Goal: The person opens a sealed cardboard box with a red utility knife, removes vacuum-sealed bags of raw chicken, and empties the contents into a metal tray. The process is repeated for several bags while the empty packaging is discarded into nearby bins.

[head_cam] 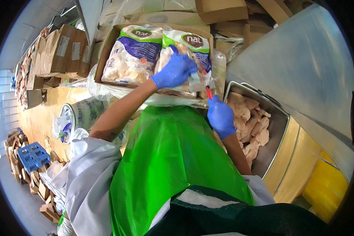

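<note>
In an open cardboard box lie two printed plastic bags of pale meat pieces, a left bag and a right bag. My left hand, in a blue glove, rests over the right bag with bent fingers; a piece of clear plastic film shows beside it, and whether it grips the film or the bag is hidden. My right hand, also blue-gloved, is shut on a red-handled tool near the box's front right corner. The tool points at the lower edge of the right bag; its working end is hard to make out.
To the right stands a metal tub of raw poultry pieces, below a large metal panel. A bin with a plastic liner stands at the left. Stacked cartons, a blue plastic pallet and scattered cardboard lie farther left.
</note>
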{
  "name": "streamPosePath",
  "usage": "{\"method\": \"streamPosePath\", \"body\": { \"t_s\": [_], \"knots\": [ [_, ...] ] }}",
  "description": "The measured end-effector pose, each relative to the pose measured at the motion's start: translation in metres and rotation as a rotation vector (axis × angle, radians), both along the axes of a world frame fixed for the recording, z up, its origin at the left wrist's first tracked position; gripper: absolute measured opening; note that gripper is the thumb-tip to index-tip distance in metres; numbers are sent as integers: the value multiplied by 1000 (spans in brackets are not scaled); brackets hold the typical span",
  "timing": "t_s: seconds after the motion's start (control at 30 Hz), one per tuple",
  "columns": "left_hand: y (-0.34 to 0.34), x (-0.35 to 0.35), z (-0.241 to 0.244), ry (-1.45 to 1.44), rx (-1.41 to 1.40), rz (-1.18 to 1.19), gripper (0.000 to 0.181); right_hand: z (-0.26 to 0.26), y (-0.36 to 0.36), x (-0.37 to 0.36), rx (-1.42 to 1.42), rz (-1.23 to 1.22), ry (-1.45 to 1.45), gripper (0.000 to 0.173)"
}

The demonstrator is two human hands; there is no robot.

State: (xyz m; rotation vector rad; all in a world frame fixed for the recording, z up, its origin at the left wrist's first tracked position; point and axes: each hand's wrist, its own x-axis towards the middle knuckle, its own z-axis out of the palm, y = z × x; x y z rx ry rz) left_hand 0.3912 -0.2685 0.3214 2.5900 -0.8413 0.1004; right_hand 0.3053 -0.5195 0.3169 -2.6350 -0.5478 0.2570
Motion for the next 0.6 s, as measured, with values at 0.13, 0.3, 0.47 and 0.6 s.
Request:
{"method": "streamPosePath", "body": {
  "t_s": [0.13, 0.3, 0.47, 0.6],
  "knots": [
    [14, -40, -13, 92, -135, -20, 7, -6, -10, 16, 199, 108, -24, 18],
    [14, -56, -6, -43, -229, -68, 5, 6, 4, 53, 391, -69, 71, 15],
    [32, -29, -2, 76, -178, -148, 17, 11, 26, 135, 186, 335, -468, 22],
    [59, -3, 8, -32, -20, -157, 27, 21, 60, 187, -139, 520, -618, 29]
  ]
}}
